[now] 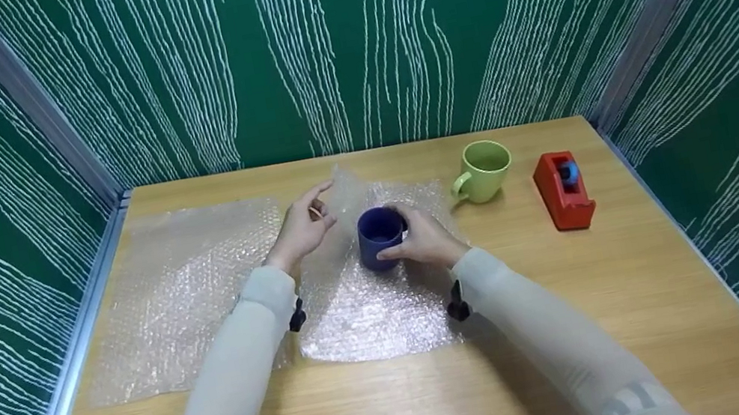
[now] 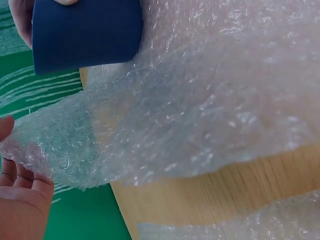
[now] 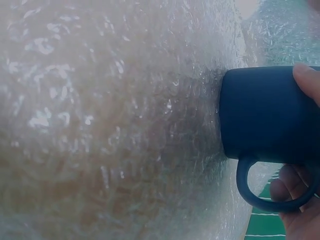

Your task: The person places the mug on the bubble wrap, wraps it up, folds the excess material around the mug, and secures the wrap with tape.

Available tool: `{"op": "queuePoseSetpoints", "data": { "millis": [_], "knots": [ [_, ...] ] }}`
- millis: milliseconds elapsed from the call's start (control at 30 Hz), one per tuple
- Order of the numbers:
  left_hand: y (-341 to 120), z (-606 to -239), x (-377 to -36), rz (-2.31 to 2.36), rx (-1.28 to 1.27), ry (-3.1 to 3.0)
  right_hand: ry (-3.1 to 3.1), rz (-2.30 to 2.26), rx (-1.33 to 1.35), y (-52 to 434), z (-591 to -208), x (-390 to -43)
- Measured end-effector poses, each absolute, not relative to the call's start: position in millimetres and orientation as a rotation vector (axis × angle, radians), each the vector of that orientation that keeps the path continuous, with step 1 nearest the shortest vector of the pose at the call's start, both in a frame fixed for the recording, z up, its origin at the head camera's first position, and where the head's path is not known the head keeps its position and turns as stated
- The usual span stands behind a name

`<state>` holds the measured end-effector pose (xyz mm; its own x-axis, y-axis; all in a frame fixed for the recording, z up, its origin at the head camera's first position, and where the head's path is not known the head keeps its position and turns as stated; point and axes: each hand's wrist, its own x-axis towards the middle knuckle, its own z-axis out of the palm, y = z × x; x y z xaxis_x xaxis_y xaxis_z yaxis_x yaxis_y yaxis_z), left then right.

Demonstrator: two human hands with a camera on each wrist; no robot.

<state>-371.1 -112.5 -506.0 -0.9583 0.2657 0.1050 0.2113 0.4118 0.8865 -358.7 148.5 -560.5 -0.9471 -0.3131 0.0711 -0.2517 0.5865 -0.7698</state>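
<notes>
A dark blue mug (image 1: pixel 377 250) stands upright on a sheet of bubble wrap (image 1: pixel 375 324) in the middle of the table. My right hand (image 1: pixel 426 237) grips the mug around its side; the mug's handle (image 3: pixel 245 185) shows in the right wrist view, on the side near the curled fingers. To the left of the mug, my left hand (image 1: pixel 303 228) pinches the raised edge of the same sheet between thumb and fingers. In the left wrist view the lifted bubble wrap (image 2: pixel 190 115) stretches from those fingers (image 2: pixel 37 187) towards the mug.
A second bubble wrap sheet (image 1: pixel 167 311) lies flat on the wooden table (image 1: pixel 360 414) at the left. Behind the right hand stands a green mug (image 1: pixel 485 175), with a red tape dispenser (image 1: pixel 561 196) farther right. Green walls (image 1: pixel 348 44) enclose the table's back and sides.
</notes>
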Motion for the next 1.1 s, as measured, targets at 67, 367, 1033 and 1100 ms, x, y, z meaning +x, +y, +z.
{"op": "queuePoseSetpoints", "data": {
  "millis": [67,367,1033,1100],
  "knots": [
    [-110,-505,-369,1.577,0.512,2.606,2.717,-1.320,-0.477,149,-560,-358],
    [-103,-502,-363,1.455,0.701,2.628,2.662,-1.360,-0.434,158,-542,-361],
    [-92,-501,-348,1.286,0.844,2.591,2.855,-1.448,-0.965,158,-491,-370],
    [-92,-501,-347,1.270,0.852,2.587,2.871,-1.419,-0.968,160,-492,-368]
  ]
}}
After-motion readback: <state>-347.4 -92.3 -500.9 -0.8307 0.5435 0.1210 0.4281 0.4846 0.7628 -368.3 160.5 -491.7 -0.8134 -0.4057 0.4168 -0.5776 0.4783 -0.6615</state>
